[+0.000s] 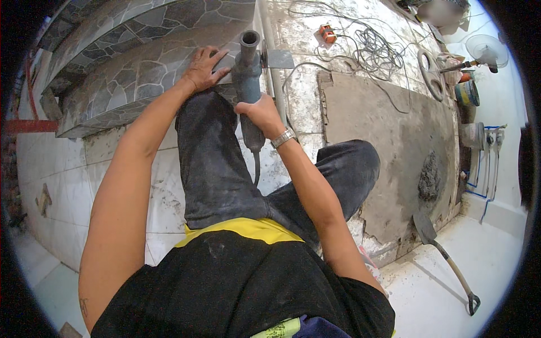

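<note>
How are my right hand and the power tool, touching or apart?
Touching. The head view shows it plainly: your right hand grips the power tool, with the thumb lying across it and no gap between them.

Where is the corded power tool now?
Upper centre of the head view: the power tool sits in the right hand, just right of the left hand.

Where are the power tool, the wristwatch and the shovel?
Power tool (247, 85), head view: on its blue-grey body.
Wristwatch (283, 138), head view: on its metal band.
Shovel (448, 259), head view: on its shaft.
</note>
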